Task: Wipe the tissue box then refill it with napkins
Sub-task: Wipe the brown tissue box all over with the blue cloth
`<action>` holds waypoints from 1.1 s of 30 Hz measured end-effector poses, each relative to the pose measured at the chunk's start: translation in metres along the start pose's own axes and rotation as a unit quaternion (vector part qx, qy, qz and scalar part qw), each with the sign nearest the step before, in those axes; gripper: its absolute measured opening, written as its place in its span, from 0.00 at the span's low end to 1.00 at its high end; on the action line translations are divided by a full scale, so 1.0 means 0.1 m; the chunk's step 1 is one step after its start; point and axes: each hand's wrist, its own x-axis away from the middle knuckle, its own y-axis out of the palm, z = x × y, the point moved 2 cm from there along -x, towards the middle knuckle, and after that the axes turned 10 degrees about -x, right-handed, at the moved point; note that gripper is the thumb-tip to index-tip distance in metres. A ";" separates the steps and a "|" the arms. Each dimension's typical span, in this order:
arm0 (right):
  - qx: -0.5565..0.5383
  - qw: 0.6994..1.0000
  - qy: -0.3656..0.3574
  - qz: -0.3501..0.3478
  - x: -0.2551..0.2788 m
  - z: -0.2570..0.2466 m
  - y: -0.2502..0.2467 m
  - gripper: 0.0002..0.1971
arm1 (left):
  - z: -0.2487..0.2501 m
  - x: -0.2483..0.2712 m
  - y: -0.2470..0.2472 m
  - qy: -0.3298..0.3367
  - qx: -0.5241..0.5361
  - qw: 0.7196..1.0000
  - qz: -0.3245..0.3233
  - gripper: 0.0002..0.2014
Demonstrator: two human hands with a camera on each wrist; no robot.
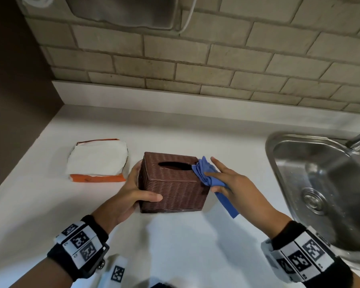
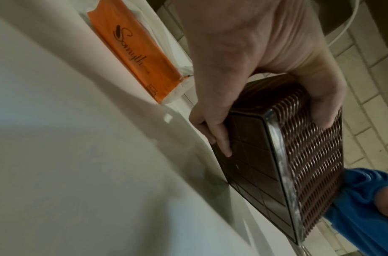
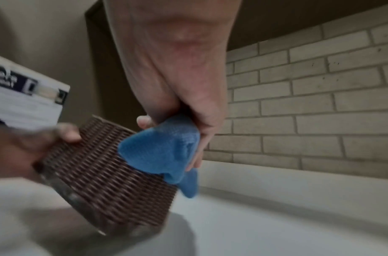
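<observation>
The box (image 1: pixel 173 183), brown and woven, is tilted up off the white desk (image 1: pixel 175 246) near its middle and is gripped by the left hand (image 1: pixel 131 196), thumb on the front wall and fingers curled under the base. A blue cloth (image 1: pixel 208 173) is clutched in the right hand (image 1: pixel 233 183) and pressed on the box's top right edge, beside the oval slot. The napkins (image 1: pixel 98 161), in an opened orange pack, lie just left of the box. A steel sink (image 1: pixel 320 183) is set at the right.
</observation>
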 end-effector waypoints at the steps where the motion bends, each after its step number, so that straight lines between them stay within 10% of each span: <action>1: 0.003 1.000 -0.009 0.000 0.00 -0.03 0.04 0.22 | -0.01 0.00 0.00 -0.002 0.003 1.000 0.002 0.49; 14: -0.164 0.968 0.076 0.171 0.07 0.14 -0.29 0.20 | -0.09 0.01 -0.01 -0.009 0.026 1.000 -0.002 0.53; 21: 0.031 0.999 0.004 0.044 0.00 -0.09 0.09 0.18 | -0.10 0.00 -0.01 -0.007 0.045 0.999 0.005 0.54; 33: -0.025 0.999 0.024 -0.026 -0.02 -0.13 0.15 0.27 | -0.06 -0.01 0.07 0.011 0.011 1.000 0.004 0.55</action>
